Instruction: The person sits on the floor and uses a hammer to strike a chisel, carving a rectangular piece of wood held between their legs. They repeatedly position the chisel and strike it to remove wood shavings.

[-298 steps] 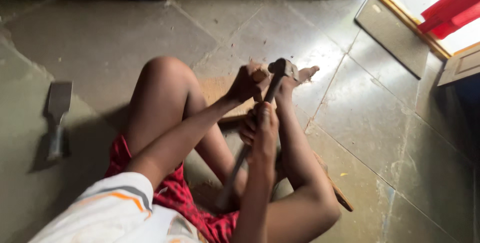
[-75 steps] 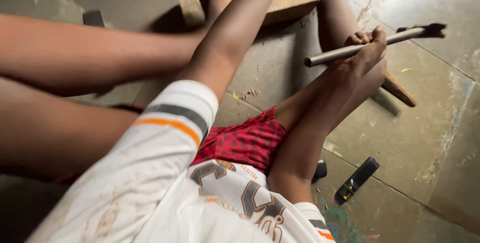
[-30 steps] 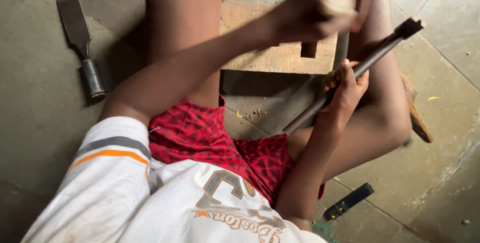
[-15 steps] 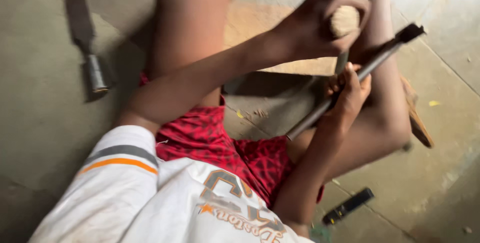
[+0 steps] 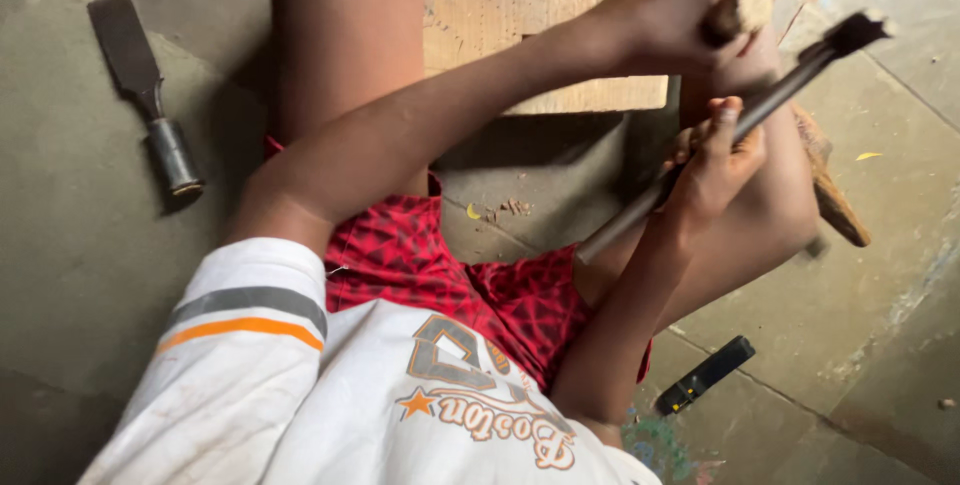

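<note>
One hammer (image 5: 740, 125), two chisels (image 5: 140, 85), one wooden block (image 5: 520, 25)

Red patterned shorts (image 5: 480, 285), pale wooden block (image 5: 520, 35)

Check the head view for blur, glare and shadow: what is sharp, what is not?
Head view: left hand on the wooden handle slightly motion-soft; right hand and hammer fairly sharp; chisel crisp. Soft daylight, mild sheen on the floor at right, deep shadow under the wooden block.
</note>
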